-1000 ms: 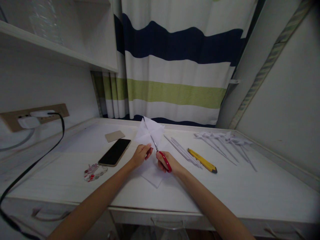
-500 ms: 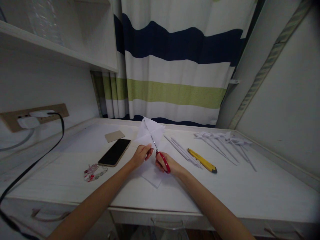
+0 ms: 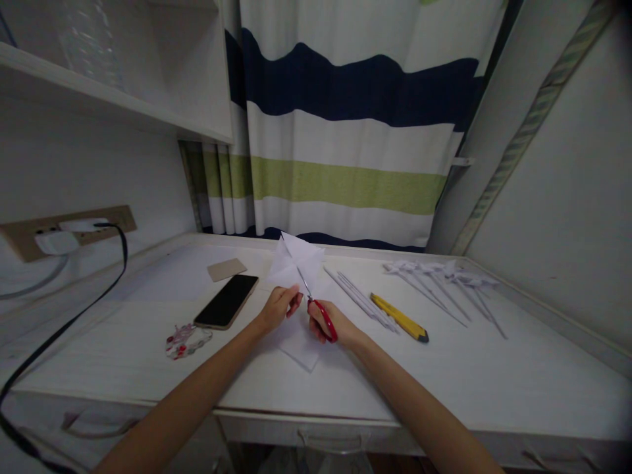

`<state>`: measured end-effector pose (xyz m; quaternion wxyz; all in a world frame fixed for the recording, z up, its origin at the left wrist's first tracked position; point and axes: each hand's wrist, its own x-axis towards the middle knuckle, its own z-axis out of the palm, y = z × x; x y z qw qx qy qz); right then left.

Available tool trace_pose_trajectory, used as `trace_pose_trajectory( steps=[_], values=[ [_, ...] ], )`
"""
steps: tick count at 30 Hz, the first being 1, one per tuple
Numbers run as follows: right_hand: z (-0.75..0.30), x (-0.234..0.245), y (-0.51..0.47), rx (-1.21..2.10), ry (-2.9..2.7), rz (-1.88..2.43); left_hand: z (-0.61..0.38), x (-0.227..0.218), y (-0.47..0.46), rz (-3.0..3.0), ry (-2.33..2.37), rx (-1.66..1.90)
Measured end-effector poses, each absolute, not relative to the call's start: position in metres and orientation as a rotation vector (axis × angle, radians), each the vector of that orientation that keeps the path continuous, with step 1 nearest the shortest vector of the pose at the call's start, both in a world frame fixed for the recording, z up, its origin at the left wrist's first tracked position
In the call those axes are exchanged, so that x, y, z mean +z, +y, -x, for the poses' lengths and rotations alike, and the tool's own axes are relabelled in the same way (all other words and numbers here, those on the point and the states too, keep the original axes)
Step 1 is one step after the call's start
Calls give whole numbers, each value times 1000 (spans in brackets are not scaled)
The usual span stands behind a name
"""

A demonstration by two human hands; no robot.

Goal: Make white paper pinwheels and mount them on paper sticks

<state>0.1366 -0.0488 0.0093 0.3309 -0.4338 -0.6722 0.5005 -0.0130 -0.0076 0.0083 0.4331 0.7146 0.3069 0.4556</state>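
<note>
My left hand [image 3: 277,307] pinches the near edge of a creased white paper sheet [image 3: 291,260] and holds it tilted up off the white desk [image 3: 474,375]. My right hand [image 3: 332,323] grips red-handled scissors [image 3: 320,311], whose blades point up into the middle of that sheet. More white paper [image 3: 301,345] lies flat on the desk under both hands.
A dark phone [image 3: 226,301] and a tan card [image 3: 226,268] lie to the left, with a small clear packet [image 3: 186,340] nearer me. To the right are rolled white paper sticks [image 3: 363,299], a yellow utility knife [image 3: 399,317] and several paper pinwheels [image 3: 444,276]. A striped curtain [image 3: 345,131] hangs behind.
The scissors have crept slightly further into the sheet; the hands have barely shifted.
</note>
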Motion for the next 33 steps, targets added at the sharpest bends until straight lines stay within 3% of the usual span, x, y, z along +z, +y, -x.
trace_pose_trajectory(
  steps=[33],
  values=[
    [-141, 9, -49, 1343, -1804, 887, 13, 6, -7, -1775, 724, 1100]
  ],
)
